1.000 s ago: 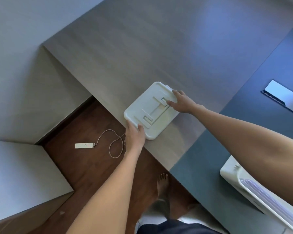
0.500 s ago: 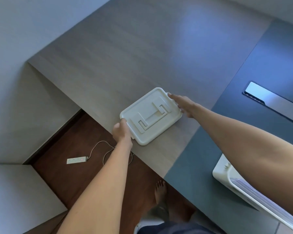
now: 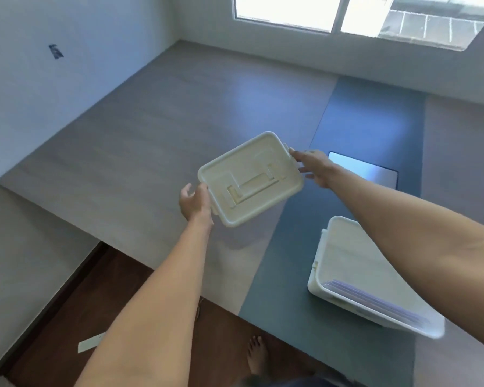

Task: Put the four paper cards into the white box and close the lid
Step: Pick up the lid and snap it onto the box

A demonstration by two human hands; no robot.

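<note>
The white lid [image 3: 250, 178] with a moulded handle shape hangs in the air above the table, tilted. My left hand [image 3: 194, 203] grips its near-left end and my right hand [image 3: 313, 166] holds its far-right end. The white box [image 3: 330, 247] stands open on the blue mat at the lower right, partly hidden by my right forearm. Pale purple paper cards [image 3: 375, 301] lie stacked inside it along the near wall.
A grey wooden table [image 3: 157, 129] carries a dark blue mat [image 3: 355, 127] with a shiny rectangular plate [image 3: 366, 170] behind the lid. Dark floor, a white power strip [image 3: 91, 342] and a bare foot [image 3: 257, 356] lie below the table's edge. A window is at the back.
Both hands lifted the lid off the table and carried it up and to the right. The view swung up, bringing the open box and window into sight.
</note>
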